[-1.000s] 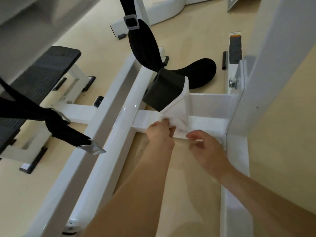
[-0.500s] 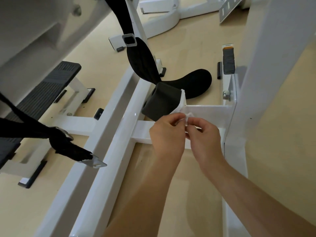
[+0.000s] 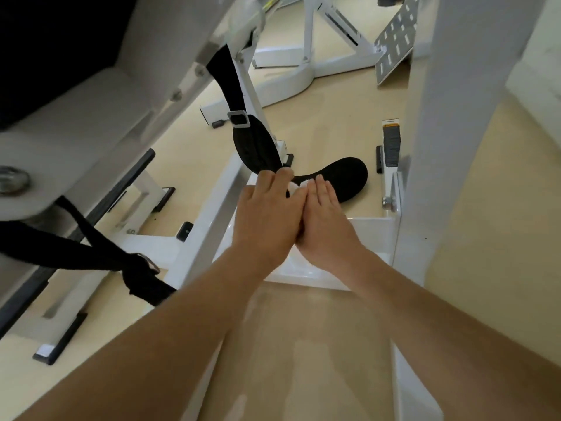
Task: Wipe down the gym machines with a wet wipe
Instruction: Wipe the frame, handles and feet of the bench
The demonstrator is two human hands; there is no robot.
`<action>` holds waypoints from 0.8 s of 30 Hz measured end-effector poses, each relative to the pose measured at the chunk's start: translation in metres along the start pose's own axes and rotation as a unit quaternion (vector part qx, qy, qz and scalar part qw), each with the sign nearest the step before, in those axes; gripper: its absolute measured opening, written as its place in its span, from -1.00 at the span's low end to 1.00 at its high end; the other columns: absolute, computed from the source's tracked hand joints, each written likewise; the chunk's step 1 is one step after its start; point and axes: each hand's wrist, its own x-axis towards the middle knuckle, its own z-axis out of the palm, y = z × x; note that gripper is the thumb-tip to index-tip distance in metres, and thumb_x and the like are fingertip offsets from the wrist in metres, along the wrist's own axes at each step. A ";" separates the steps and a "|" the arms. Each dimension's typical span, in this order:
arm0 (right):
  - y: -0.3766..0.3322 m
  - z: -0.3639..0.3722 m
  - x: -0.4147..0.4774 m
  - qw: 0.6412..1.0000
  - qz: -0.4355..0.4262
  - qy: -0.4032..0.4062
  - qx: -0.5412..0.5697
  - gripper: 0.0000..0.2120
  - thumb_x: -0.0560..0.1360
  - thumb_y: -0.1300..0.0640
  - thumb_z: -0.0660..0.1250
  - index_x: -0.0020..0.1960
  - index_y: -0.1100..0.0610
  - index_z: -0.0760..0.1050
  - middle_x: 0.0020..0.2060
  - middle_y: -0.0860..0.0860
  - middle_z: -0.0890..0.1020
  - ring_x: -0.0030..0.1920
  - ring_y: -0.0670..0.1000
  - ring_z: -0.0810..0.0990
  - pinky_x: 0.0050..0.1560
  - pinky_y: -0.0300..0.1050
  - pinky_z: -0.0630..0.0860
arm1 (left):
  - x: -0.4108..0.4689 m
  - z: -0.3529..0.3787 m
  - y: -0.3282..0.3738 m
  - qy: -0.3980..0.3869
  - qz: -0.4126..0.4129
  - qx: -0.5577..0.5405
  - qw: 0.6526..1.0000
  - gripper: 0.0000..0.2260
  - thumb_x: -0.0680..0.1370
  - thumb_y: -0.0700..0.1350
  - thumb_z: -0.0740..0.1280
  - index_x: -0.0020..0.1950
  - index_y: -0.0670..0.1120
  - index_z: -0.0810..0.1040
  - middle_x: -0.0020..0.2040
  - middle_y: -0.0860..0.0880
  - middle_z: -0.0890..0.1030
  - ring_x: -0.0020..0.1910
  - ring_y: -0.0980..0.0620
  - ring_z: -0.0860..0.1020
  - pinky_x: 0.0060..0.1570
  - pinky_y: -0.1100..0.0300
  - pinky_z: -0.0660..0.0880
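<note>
White wipe [image 3: 294,188] between left hand [image 3: 267,215], right hand [image 3: 323,223] fingers [image 3: 322,189].

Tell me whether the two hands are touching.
Touching: the head view shows the left hand edge against the right hand, no gap.

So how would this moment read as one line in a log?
hands: left hand and right hand pressed together | wipe: held between them, white edge showing | place: over the white machine frame
</note>
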 end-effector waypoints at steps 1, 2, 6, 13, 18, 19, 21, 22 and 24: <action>-0.002 -0.004 -0.005 1.000 -0.012 -0.025 -0.001 -0.34 0.61 0.09 0.04 0.54 0.32 -0.21 0.55 0.26 -0.09 0.55 0.18 -0.21 0.53 0.02 -0.26 | 0.003 -0.002 -0.002 -0.025 0.051 0.044 0.997 -0.57 0.55 -0.09 0.30 0.43 -0.05 0.39 0.42 -0.11 0.36 0.35 -0.15 0.35 0.26 -0.05 0.36; -0.003 -0.009 -0.014 0.998 -0.014 -0.057 0.005 -0.31 0.62 0.13 0.07 0.53 0.32 -0.29 0.54 0.24 -0.17 0.54 0.17 -0.26 0.50 -0.04 -0.34 | 0.003 -0.002 -0.003 -0.052 0.102 0.069 0.991 -0.52 0.58 -0.08 0.26 0.49 -0.09 0.28 0.50 -0.13 0.25 0.45 -0.15 0.24 0.39 -0.08 0.22; 0.004 -0.038 -0.059 0.981 -0.047 -0.183 -0.048 -0.21 0.60 0.17 0.14 0.49 0.25 -0.44 0.50 0.15 -0.39 0.51 0.08 -0.37 0.45 -0.11 -0.26 | 0.012 -0.004 -0.014 -0.118 0.198 0.071 0.970 -0.47 0.64 -0.06 0.17 0.57 -0.08 0.07 0.57 -0.08 0.14 0.54 -0.06 0.12 0.49 -0.01 0.07; -0.011 -0.072 -0.055 0.976 -0.070 -0.177 -0.103 -0.28 0.58 0.20 0.14 0.56 0.21 -0.25 0.56 0.11 -0.23 0.56 0.06 -0.19 0.54 -0.05 0.00 | 0.041 0.000 -0.030 -0.077 -0.017 -0.195 0.978 -0.74 0.64 -0.06 0.17 0.25 0.04 0.58 0.05 0.01 0.65 0.00 0.01 0.58 0.01 0.19 0.47; -0.020 -0.048 -0.028 0.974 0.092 -0.057 0.197 -0.41 0.56 0.26 0.20 0.52 0.17 0.04 0.45 0.07 0.24 0.21 -0.06 0.43 0.11 -0.26 0.39 | 0.019 0.010 -0.034 -0.035 0.149 -0.160 0.975 -0.75 0.59 -0.11 0.23 0.21 0.06 0.60 0.10 0.06 0.64 0.14 -0.02 0.56 0.10 0.12 0.48; -0.022 -0.041 -0.031 0.962 0.111 -0.037 0.245 -0.46 0.55 0.28 0.21 0.47 0.12 0.12 0.33 0.03 0.36 0.02 -0.14 0.46 -0.05 -0.37 0.36 | 0.008 0.014 -0.034 -0.026 0.198 -0.134 0.971 -0.71 0.56 -0.14 0.27 0.26 0.03 0.59 0.19 0.03 0.62 0.25 -0.08 0.52 0.24 0.01 0.46; -0.023 -0.022 -0.042 0.950 0.132 -0.017 0.284 -0.41 0.54 0.30 0.22 0.49 0.04 0.12 0.29 0.02 0.40 0.03 -0.17 0.50 -0.07 -0.44 0.40 | -0.005 0.018 -0.038 0.016 0.226 -0.098 0.969 -0.63 0.48 -0.17 0.34 0.30 -0.04 0.57 0.27 -0.01 0.59 0.32 -0.16 0.49 0.32 -0.11 0.37; -0.024 -0.014 -0.047 0.948 0.139 -0.008 0.285 -0.34 0.53 0.30 0.24 0.54 0.02 0.05 0.39 0.00 0.35 0.22 -0.10 0.48 0.10 -0.39 0.42 | -0.008 0.018 -0.040 0.033 0.232 -0.084 0.969 -0.61 0.45 -0.18 0.38 0.28 -0.06 0.58 0.26 -0.02 0.59 0.31 -0.18 0.49 0.31 -0.13 0.36; -0.024 -0.005 -0.053 0.948 0.147 0.022 0.282 -0.30 0.52 0.31 0.24 0.56 0.02 0.03 0.46 -0.05 0.29 0.42 -0.03 0.32 0.26 -0.27 0.34 | -0.016 0.018 -0.039 0.063 0.228 -0.069 0.969 -0.59 0.37 -0.23 0.48 0.23 -0.09 0.62 0.22 -0.04 0.61 0.25 -0.21 0.53 0.26 -0.09 0.42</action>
